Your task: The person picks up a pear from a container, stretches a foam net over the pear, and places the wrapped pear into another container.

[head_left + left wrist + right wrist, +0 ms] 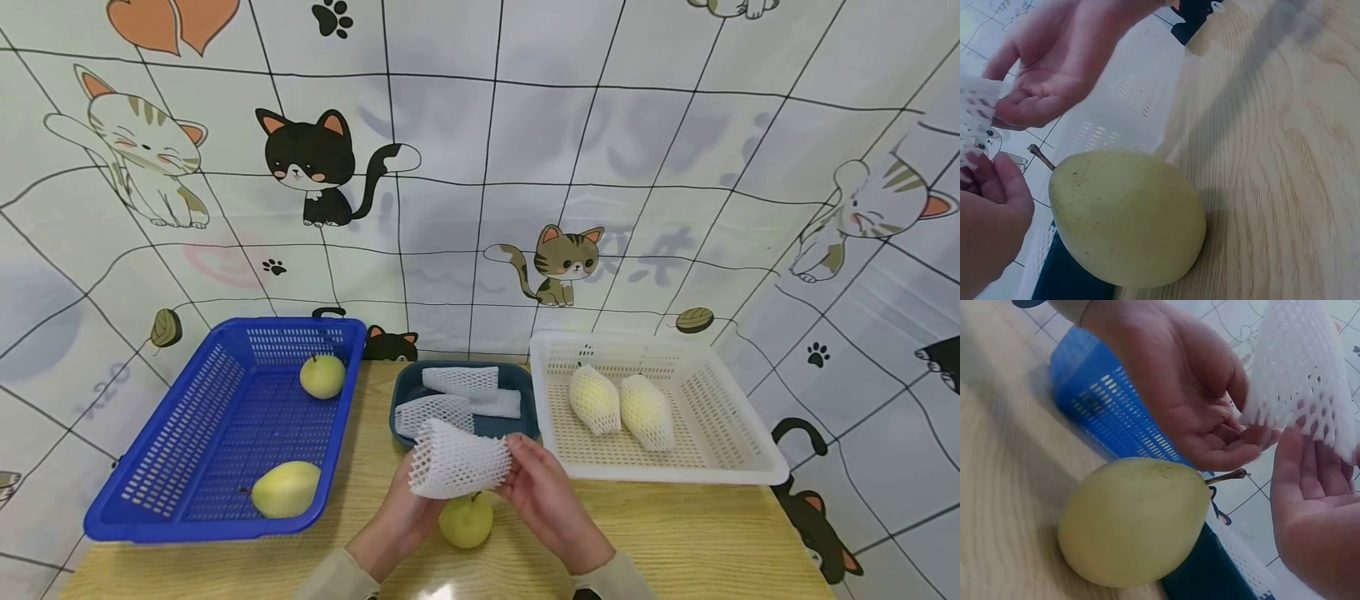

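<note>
L hand [399,510] is holding the L end of a white net [457,462], its fingers bent at the edge. R hand [546,500] is pinching the R end btwn thumb & fingers; both hands are only part open. The net is hanging over a pear [467,525] that's sitting on the near part of the table [705,533], stem on. Just far of them, a teal bin [487,426] is holding 3 more nets [460,381]. On the L, a blue basket [262,425] is holding 2 pears [322,377], 1 near, 1 far. On the R, a white basket [675,475] is holding 2 pears w/ nets on [595,402].
</note>
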The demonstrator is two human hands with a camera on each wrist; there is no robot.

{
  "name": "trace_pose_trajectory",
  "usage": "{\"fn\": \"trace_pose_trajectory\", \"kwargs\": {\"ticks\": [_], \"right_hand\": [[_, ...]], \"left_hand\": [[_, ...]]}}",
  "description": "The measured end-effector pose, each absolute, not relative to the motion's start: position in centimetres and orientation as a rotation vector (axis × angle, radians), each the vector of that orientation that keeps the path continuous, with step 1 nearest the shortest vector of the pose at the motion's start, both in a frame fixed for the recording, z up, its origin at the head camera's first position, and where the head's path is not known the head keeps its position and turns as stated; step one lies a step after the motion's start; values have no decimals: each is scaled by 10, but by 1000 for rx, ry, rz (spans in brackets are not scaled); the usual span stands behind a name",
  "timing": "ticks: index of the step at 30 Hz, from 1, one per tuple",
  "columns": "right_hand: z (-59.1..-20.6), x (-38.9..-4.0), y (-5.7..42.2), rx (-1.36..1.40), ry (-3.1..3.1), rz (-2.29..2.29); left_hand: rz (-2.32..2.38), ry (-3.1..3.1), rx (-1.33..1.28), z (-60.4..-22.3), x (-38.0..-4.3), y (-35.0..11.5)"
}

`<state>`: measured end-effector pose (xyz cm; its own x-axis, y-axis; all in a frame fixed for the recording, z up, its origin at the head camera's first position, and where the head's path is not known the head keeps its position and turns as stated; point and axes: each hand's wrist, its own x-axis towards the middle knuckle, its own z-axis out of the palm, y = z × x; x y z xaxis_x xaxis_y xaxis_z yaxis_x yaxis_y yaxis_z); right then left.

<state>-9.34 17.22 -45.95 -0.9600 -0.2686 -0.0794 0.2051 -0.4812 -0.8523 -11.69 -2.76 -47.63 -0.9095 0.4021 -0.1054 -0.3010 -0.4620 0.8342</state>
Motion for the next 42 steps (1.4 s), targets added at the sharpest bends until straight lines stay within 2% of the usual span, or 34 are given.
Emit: {"fn": "trace_pose_trajectory", "kwargs": {"ticks": [10, 16, 23, 42], "right_hand": [[-464, -92, 172, -96, 1345, -2355], [-463, -92, 172, -68, 1467, -2251], [-465, -92, 174, -171, 1555, -2250], [-488, -87, 182, 11, 1582, -2169]], "left_hand": [[2454, 1146, -22, -465, -122, -23], [2447, 1176, 23, -464, -123, -23], [2384, 1172, 11, -463, -122, -28], [2362, 1393, -74, -493, -110, -32]]}}
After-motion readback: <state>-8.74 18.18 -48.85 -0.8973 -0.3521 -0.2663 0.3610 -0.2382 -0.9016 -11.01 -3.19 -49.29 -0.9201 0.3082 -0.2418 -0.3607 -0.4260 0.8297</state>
